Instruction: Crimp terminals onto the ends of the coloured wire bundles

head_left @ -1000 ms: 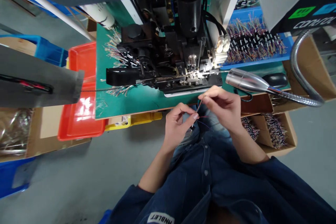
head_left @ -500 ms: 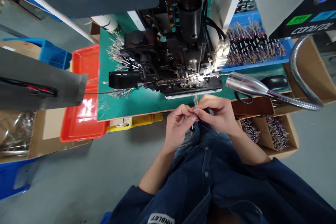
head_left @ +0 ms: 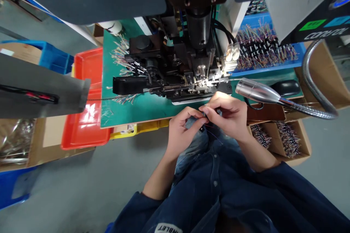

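Observation:
Both hands meet in front of the table's near edge, just below the black crimping machine (head_left: pixel 191 74). My left hand (head_left: pixel 183 127) pinches a small bundle of thin coloured wires (head_left: pixel 216 135) between thumb and index finger. The tips of my right hand (head_left: pixel 228 114) are closed on the same wires, slightly higher and touching or nearly touching the left fingertips. Loose red and purple strands hang down toward my lap. Most of the bundle is hidden by the fingers. The machine's lit working point (head_left: pixel 203 82) lies just beyond my hands.
A metal gooseneck lamp (head_left: pixel 257 90) reaches in from the right beside a black mouse (head_left: pixel 286 86). Behind it, a blue tray (head_left: pixel 269 66) holds many wire bundles. Red trays (head_left: pixel 86 131) stand left; a divided cardboard box (head_left: pixel 303 131) with more bundles stands lower right.
My right hand has risen and turned slightly, and my left hand has shifted a little left. The coloured wire ends that stuck up toward the machine are now mostly covered by the fingers.

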Demonstrator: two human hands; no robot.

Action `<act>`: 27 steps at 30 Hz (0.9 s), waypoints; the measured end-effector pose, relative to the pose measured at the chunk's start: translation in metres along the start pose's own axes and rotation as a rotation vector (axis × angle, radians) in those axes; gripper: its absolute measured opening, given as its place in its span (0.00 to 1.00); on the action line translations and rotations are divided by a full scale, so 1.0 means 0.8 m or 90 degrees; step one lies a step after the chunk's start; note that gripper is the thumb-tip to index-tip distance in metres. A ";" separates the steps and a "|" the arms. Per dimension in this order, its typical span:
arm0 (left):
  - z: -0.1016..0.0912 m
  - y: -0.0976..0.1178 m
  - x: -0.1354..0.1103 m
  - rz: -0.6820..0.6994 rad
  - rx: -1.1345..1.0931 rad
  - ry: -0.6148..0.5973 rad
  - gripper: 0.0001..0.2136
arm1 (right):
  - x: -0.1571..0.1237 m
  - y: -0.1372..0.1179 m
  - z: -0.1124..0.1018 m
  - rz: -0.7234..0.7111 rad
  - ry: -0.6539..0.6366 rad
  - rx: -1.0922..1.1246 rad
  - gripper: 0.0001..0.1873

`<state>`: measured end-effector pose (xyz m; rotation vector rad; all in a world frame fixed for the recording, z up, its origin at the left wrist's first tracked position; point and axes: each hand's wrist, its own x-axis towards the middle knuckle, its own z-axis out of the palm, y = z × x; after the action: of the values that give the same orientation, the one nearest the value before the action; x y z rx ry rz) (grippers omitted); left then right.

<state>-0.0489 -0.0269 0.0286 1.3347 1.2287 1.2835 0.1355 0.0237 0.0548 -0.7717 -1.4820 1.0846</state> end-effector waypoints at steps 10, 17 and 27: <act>0.019 -0.004 0.007 -0.051 -0.156 0.082 0.13 | 0.000 0.012 -0.009 0.156 -0.006 0.066 0.18; 0.035 -0.018 0.013 -0.074 -0.250 0.101 0.12 | -0.001 0.020 0.010 0.201 0.013 0.081 0.13; 0.049 -0.035 0.020 -0.020 -0.275 0.180 0.08 | 0.016 0.023 0.015 0.248 0.055 0.098 0.14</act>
<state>-0.0126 -0.0066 0.0002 0.8420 1.0687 1.6434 0.1199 0.0394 0.0424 -1.0094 -1.1863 1.4194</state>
